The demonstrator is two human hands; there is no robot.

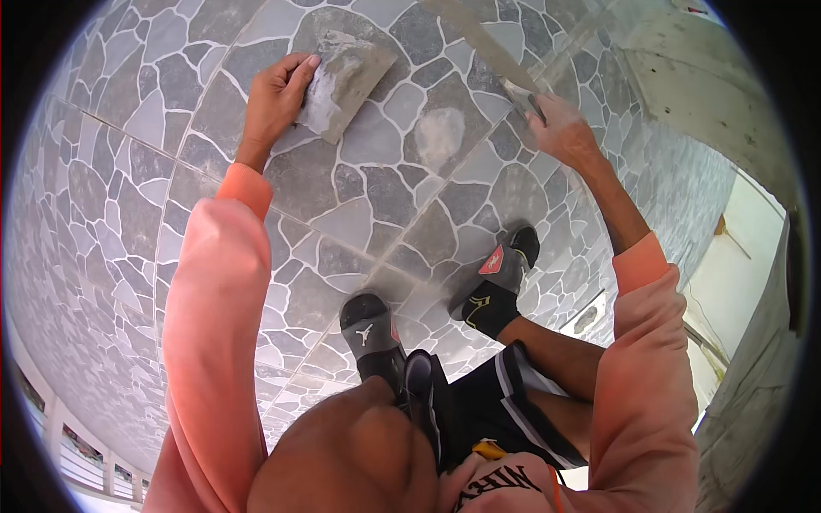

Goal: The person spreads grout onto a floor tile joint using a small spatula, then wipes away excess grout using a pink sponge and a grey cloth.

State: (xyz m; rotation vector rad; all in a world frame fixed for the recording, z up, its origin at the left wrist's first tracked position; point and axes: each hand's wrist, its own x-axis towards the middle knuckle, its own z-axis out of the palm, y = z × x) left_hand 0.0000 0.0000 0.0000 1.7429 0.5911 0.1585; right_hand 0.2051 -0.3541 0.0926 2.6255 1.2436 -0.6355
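Observation:
My left hand (278,103) grips a flat grey board (363,85) by its left edge, with pale grey and white paste heaped and smeared on it. At the upper right, my right hand (560,128) is closed on the dark handle of a long-bladed scraper (487,47), whose blade angles up and left and is blurred. Between the two hands a pale, roughly round patch (440,137) lies on the grey tiled floor (359,218), which has an irregular stone pattern with white lines.
My two feet in dark slides (368,329) rest on the tiles below. A stained pale concrete surface (676,94) borders the floor at the upper right, with a lighter strip (727,274) and thin lines further down. A white railing (85,453) shows at the lower left.

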